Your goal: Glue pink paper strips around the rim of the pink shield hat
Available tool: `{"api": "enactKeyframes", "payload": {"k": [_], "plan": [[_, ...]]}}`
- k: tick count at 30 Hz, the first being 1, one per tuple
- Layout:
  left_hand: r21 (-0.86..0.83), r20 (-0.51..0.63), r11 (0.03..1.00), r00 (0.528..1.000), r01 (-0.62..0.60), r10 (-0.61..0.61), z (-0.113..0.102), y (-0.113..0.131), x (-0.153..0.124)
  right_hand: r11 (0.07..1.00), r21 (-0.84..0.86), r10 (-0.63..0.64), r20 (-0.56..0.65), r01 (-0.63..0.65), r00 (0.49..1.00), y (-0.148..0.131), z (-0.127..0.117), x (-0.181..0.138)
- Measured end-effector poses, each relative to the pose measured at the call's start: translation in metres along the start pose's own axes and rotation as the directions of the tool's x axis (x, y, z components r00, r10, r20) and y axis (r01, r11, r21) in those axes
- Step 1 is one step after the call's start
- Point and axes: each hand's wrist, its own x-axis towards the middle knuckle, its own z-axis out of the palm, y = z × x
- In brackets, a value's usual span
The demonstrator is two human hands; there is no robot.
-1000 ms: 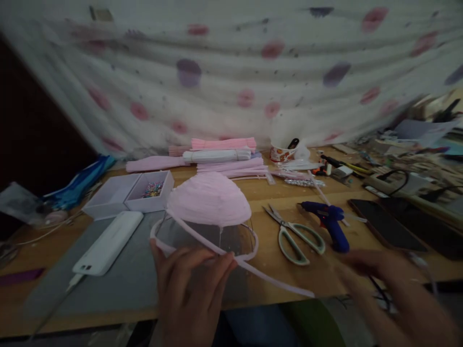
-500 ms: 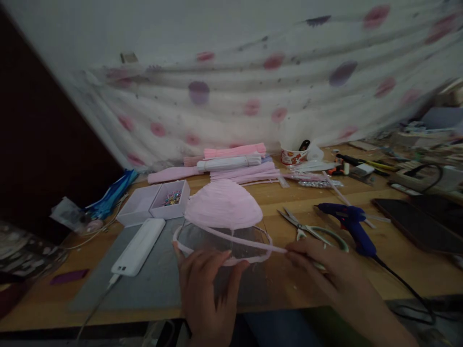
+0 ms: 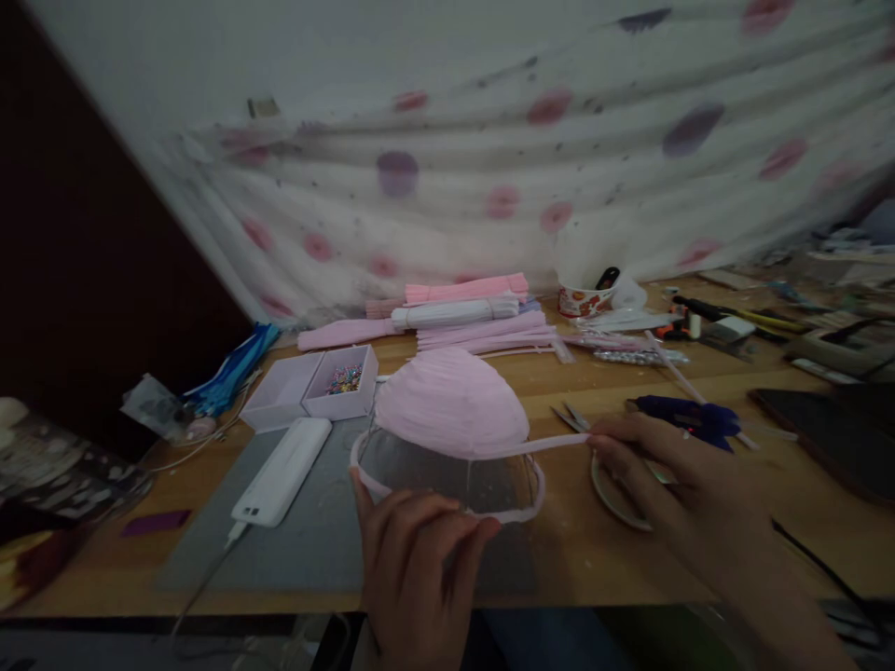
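Head: right hand (image 3: 671, 475) pinches strip (image 3: 552, 445); cup's (image 3: 584, 301) print blurred.

Left hand (image 3: 419, 568), lower centre of frame: back toward camera, fingers curled forward, thumb raised at left, tips pinched. Right hand (image 3: 664, 471), right of centre: reaching in from lower right, fingers extended leftward, thumb and forefinger pinched.

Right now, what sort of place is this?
Probably a home craft bench: a wooden table with bundled pink strips, scissors and a glue gun. The left hand holds a clear dome half covered in pink; the right hand pinches a strip running from it.
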Motion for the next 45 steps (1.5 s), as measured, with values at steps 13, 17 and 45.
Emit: {"api": "enactKeyframes", "payload": {"k": [13, 17, 45], "plan": [[0.055, 0.011, 0.998, 1.0, 0.013, -0.014, -0.004, -0.004, -0.001, 0.9, 0.26, 0.252, 0.341, -0.349, 0.906, 0.005, 0.019, -0.01], [0.054, -0.002, 0.997, 0.998, 0.059, -0.059, -0.007, -0.006, -0.005, 0.79, 0.38, 0.303, 0.441, -0.482, 0.845, -0.003, 0.034, -0.013], [-0.483, 0.291, 0.153, 0.323, 0.862, -0.901, 0.0, -0.032, -0.033, 0.895, 0.198, 0.305, 0.381, -0.399, 0.873, 0.006, 0.068, -0.026]]}}
